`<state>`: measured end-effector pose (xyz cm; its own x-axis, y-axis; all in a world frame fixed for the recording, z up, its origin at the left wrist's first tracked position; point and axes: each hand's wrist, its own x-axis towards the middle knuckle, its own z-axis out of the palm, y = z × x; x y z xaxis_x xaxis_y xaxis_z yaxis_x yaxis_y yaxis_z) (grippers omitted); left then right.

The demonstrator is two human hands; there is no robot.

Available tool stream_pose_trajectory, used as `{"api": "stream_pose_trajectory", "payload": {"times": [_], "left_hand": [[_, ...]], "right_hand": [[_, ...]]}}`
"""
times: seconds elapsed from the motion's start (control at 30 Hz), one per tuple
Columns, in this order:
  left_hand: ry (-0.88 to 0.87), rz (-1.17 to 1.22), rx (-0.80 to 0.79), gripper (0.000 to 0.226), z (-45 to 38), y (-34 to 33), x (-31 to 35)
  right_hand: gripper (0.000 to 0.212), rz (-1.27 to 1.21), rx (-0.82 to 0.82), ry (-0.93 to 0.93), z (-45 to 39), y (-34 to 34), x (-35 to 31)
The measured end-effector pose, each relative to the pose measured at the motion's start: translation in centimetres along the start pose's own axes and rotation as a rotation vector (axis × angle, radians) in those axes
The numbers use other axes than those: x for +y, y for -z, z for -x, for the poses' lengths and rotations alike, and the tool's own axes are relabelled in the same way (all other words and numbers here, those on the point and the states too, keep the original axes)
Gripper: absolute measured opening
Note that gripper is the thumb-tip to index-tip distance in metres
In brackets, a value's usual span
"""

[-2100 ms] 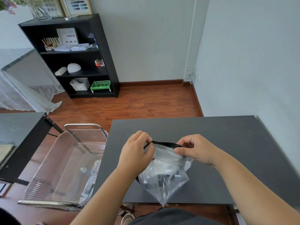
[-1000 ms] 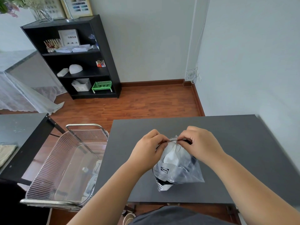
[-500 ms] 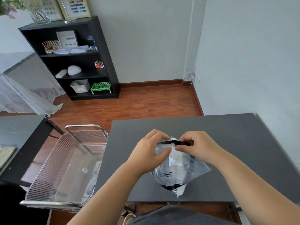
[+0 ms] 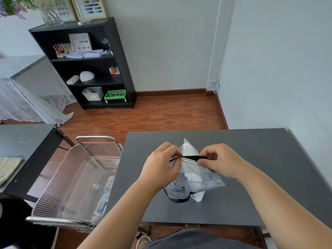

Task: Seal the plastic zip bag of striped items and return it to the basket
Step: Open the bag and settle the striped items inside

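1. Since the earlier frame the zip bag [image 4: 192, 178] has tipped, its base now resting on the tabletop [image 4: 251, 159] and a white corner poking above the black zip strip [image 4: 190, 157].
2. My left hand [image 4: 161, 168] and right hand [image 4: 221, 160] both have fingers pinched on that strip.
3. I judge sealing is mid-way; next I press along the strip, then carry the bag left to the basket [image 4: 53, 182].

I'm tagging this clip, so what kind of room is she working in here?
Probably a room in a home or small studio: wood floor, a black bookshelf with framed colour charts and a flower vase, and plain dark work tables.
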<state>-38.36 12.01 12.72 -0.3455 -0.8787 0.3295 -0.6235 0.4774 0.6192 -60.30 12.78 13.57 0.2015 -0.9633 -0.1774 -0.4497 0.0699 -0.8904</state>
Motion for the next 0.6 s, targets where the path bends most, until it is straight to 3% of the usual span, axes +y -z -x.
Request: {"api": "stream_pose_trajectory", "payload": {"times": [0.1, 0.2, 0.27, 0.37, 0.43, 0.5, 0.6], "left_hand": [[-0.035, 0.021, -0.141, 0.012, -0.2, 0.1, 0.0], [-0.056, -0.008, -0.079, 0.009, -0.6, 0.0, 0.1], [-0.064, -0.040, 0.016, 0.005, -0.8, -0.1, 0.3], [-0.089, -0.114, 0.137, 0.010, -1.1, 0.1, 0.2], [-0.098, -0.146, 0.207, 0.013, -1.2, 0.3, 0.0], [-0.100, -0.154, 0.238, 0.014, -1.2, 0.4, 0.0], [-0.114, -0.099, 0.183, 0.018, -1.0, 0.1, 0.0]], "right_hand": [[0.011, 0.184, 0.119, 0.117, -0.2, -0.4, -0.4], [0.009, 0.265, 0.174, 0.214, -0.2, -1.0, -0.9], [0.009, 0.184, 0.141, 0.159, -0.4, -1.0, -1.0], [0.007, -0.095, -0.049, -0.017, -0.4, -0.3, -1.0], [0.017, -0.216, -0.130, -0.082, -0.2, 0.4, -0.6], [0.022, -0.280, -0.164, -0.102, 0.0, 0.8, -0.3], [0.005, -0.208, -0.116, -0.087, 0.0, 1.1, 0.0]]}}
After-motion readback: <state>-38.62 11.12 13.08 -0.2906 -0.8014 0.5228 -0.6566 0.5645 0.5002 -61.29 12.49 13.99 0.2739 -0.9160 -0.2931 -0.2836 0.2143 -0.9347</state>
